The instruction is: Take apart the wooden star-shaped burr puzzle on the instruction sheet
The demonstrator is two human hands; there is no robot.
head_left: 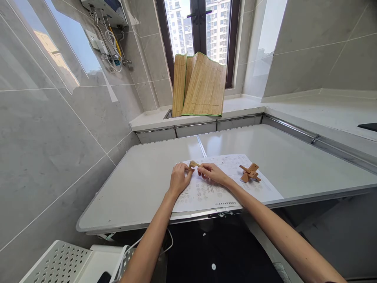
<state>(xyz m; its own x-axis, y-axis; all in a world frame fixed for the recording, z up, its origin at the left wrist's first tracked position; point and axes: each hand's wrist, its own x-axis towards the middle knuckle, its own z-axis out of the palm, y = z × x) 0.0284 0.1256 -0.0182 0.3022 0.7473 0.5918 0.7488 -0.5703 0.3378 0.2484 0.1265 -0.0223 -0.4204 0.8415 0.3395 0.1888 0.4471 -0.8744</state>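
A small tan piece, wooden-looking (193, 163), bridges my two hands just above the printed sheet (229, 188). My left hand (179, 177) is closed with its fingertips on the piece's left end. The fingers of my right hand (212, 173) pinch its thin right end. Its exact shape is partly covered by the fingers. To the right on the sheet lies a brown cluster of crossed flat pieces (250, 173). The sheet bears rows of small drawings and some text along its near edge.
The sheet lies on a white folding table (135, 177) with a seam at its middle. A bamboo mat (206, 84) stands by the window behind. A white counter (312, 108) borders the right side. Below left is a perforated white basket (63, 261) with a cable.
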